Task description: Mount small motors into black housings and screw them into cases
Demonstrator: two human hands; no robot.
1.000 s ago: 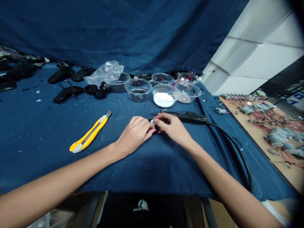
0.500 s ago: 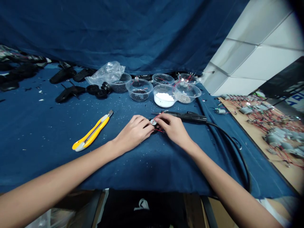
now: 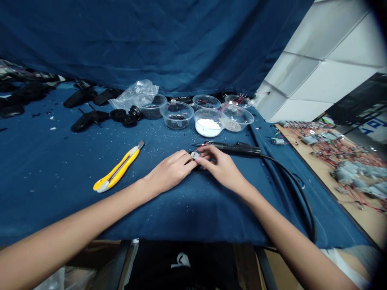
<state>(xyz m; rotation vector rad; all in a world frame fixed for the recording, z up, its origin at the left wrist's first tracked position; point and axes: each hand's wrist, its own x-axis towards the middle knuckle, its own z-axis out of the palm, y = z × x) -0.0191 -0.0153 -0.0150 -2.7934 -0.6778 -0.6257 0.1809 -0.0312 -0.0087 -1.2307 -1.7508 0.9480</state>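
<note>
Between my hands, at the middle of the table, is a small motor (image 3: 195,155) with a round pale end and a thin red wire; a dark part around it is mostly hidden. My left hand (image 3: 173,169) has its fingers closed on it from the left. From the right, my right hand (image 3: 219,163) pinches the motor with thumb and fingers. Just behind the hands lies a black pen-like electric screwdriver (image 3: 246,149), its thin tip pointing left and its cable running right. A yellow utility knife (image 3: 119,167) lies left of my left hand.
Several clear plastic tubs stand behind, including one of white bits (image 3: 208,125) and one of dark small parts (image 3: 177,121). Black plastic shells (image 3: 87,119) and a clear bag (image 3: 136,92) lie back left. At right, a board (image 3: 323,169) carries many wired motors.
My right fingers have shifted around the motor, and the thumb now lies lower across its near side. The left hand keeps its hold. The view has moved slightly.
</note>
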